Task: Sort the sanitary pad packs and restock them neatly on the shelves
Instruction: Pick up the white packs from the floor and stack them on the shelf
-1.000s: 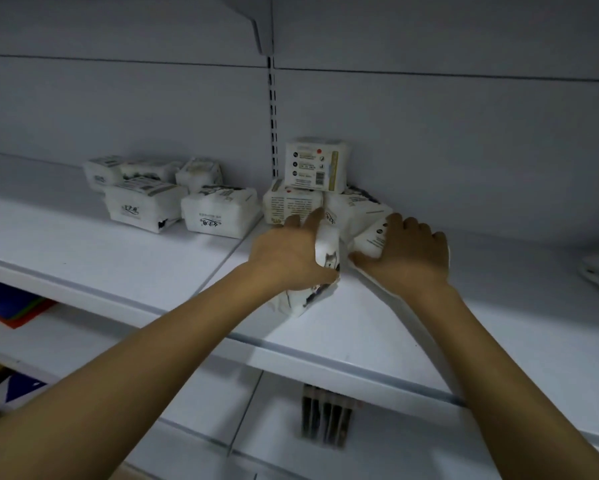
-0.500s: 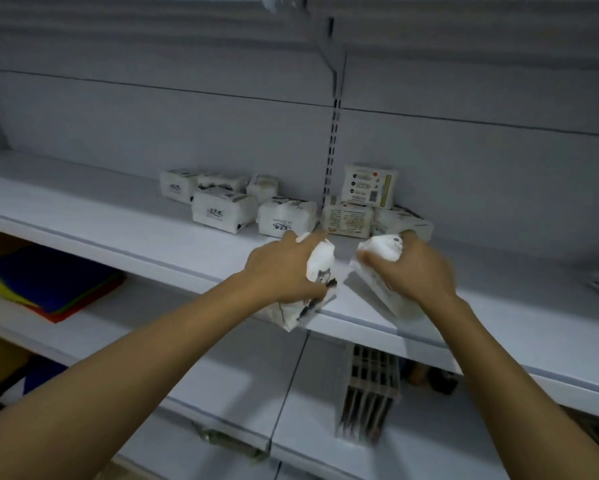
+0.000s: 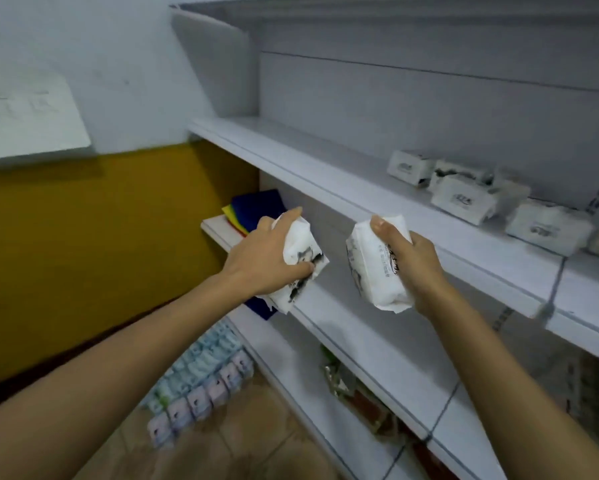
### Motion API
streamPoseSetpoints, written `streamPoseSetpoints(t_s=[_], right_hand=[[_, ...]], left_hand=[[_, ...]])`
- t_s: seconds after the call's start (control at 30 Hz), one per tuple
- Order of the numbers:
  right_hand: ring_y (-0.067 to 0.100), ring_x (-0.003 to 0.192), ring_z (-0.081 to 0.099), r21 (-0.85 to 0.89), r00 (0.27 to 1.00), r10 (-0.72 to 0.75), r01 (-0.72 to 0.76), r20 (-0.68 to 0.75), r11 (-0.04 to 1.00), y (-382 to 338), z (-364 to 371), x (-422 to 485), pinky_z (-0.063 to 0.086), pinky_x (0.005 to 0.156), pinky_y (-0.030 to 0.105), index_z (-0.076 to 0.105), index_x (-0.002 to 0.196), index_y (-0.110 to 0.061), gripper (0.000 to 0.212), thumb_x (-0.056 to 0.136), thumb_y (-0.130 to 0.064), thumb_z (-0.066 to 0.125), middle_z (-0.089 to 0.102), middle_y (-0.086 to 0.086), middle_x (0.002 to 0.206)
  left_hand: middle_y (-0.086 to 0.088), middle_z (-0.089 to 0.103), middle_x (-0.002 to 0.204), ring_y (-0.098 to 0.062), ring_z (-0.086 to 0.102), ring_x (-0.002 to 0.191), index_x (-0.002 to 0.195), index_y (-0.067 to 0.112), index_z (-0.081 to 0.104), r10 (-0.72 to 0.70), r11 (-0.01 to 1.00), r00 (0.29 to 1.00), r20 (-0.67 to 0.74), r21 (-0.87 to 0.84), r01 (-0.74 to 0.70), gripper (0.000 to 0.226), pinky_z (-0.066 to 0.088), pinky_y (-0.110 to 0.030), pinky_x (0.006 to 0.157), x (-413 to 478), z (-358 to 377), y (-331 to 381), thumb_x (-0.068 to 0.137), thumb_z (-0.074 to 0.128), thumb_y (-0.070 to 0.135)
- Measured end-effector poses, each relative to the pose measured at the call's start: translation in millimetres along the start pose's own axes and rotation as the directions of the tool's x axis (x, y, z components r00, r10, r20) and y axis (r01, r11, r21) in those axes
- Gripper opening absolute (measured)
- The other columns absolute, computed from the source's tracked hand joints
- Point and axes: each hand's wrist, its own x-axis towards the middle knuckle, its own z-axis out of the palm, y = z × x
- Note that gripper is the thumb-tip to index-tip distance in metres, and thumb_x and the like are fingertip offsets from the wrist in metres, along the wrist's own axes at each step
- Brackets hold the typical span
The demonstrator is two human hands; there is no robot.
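My left hand [image 3: 263, 258] grips a white sanitary pad pack [image 3: 300, 251] with dark print, held in the air in front of the shelving. My right hand [image 3: 412, 261] grips a second white pad pack [image 3: 374, 268], thumb on its top end. Both packs hang below and in front of the upper shelf [image 3: 325, 168]. Several more white pad packs [image 3: 464, 199] lie in a loose group on that shelf at the right, apart from my hands.
A lower shelf [image 3: 325, 327] carries folded blue and yellow cloth [image 3: 253, 209] at its left end. Rows of small pastel packs [image 3: 201, 375] lie on the tiled floor below. A yellow wall stands to the left.
Both hands have pulled away from the shelf pile, each carrying a pack leftward. The view has swung left, so the shelf packs now sit at the right.
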Motion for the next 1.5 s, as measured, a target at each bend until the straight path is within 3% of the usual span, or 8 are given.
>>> streamPoseSetpoints(t_s=[0.2,0.37,0.57,0.83,1.03,1.13,1.37,1.5], right_hand=[[0.017,0.068,0.068,0.005,0.958,0.069,-0.073,0.277,0.997,17,118,10,0.057,0.066,0.033,0.065,0.091,-0.017,0.039,0.083,-0.055,0.063,0.071,0.004,0.081],[0.018,0.08,0.071,-0.07,0.906,0.094,-0.071,0.413,0.995,50,198,49,0.06,0.073,0.038,0.06,0.107,-0.017,0.065,0.073,-0.073,0.059,0.071,0.004,0.094],[0.021,0.084,0.068,-0.097,0.862,0.206,-0.182,0.464,0.979,90,271,128,0.059,0.074,0.04,0.055,0.099,-0.023,0.048,0.079,-0.067,0.059,0.068,0.007,0.095],[0.015,0.07,0.07,-0.194,0.757,0.409,-0.362,0.509,0.912,175,336,227,0.052,0.05,0.022,0.059,0.112,-0.012,0.053,0.079,-0.053,0.067,0.072,0.007,0.095],[0.016,0.092,0.067,-0.493,0.627,0.599,-0.363,0.499,0.791,316,371,247,0.058,0.075,0.032,0.053,0.116,-0.017,0.058,0.073,-0.048,0.077,0.065,0.001,0.109],[0.014,0.095,0.064,-0.631,0.628,0.621,-0.255,0.468,0.733,409,383,248,0.055,0.077,0.026,0.053,0.11,-0.02,0.048,0.076,-0.045,0.076,0.063,-0.003,0.107],[0.026,0.114,0.055,-0.912,0.672,0.654,0.082,0.348,0.401,644,402,245,0.05,0.096,0.043,0.053,0.129,-0.012,0.078,0.076,-0.069,0.06,0.054,0.008,0.125],[0.022,0.117,0.057,-0.888,0.691,0.647,-0.017,0.322,0.46,753,428,250,0.051,0.097,0.041,0.045,0.136,-0.019,0.08,0.077,-0.072,0.054,0.057,0.002,0.129]], left_hand=[[-0.007,0.036,0.144,-0.031,0.049,0.121,0.148,0.043,0.013,-0.218,0.975,0.976,-0.015,-0.055,0.217,0.092,0.049,-0.039,0.085,-25,2,-90,0.075,0.066,0.06],[-0.009,0.031,0.144,-0.031,0.044,0.124,0.15,0.038,0.009,-0.378,0.926,0.926,0.011,0.009,0.378,0.094,0.049,-0.043,0.087,-19,16,-141,0.078,0.067,0.054],[-0.004,0.02,0.157,-0.027,0.034,0.137,0.152,0.026,-0.012,-0.631,0.654,0.752,0.189,-0.393,0.647,0.128,0.041,-0.038,0.098,27,45,-208,0.068,0.084,0.043],[0.004,0.058,0.114,-0.016,0.058,0.099,0.131,0.025,0.039,-0.791,0.4,0.567,0.229,-0.508,0.763,0.081,0.048,-0.028,0.072,79,123,-275,0.066,0.086,0.033],[0.011,0.048,0.106,-0.008,0.048,0.092,0.132,0.022,0.037,-0.839,0.231,0.393,0.376,-0.409,0.883,0.078,0.034,-0.018,0.06,56,259,-346,0.07,0.084,0.031],[0.007,0.05,0.108,-0.014,0.053,0.097,0.133,0.018,0.037,-0.823,0.146,0.285,0.491,-0.302,0.942,0.079,0.04,-0.025,0.072,31,350,-390,0.071,0.083,0.032],[-0.011,0.041,0.142,-0.032,0.043,0.128,0.148,0.012,0.019,-0.788,0.055,0.087,0.609,-0.072,0.996,0.104,0.039,-0.049,0.104,-18,565,-478,0.069,0.083,0.036],[-0.014,0.043,0.14,-0.032,0.045,0.126,0.144,0.007,0.021,-0.753,0.024,0.025,0.657,-0.011,1.0,0.097,0.038,-0.04,0.1,-18,663,-518,0.074,0.08,0.037]])
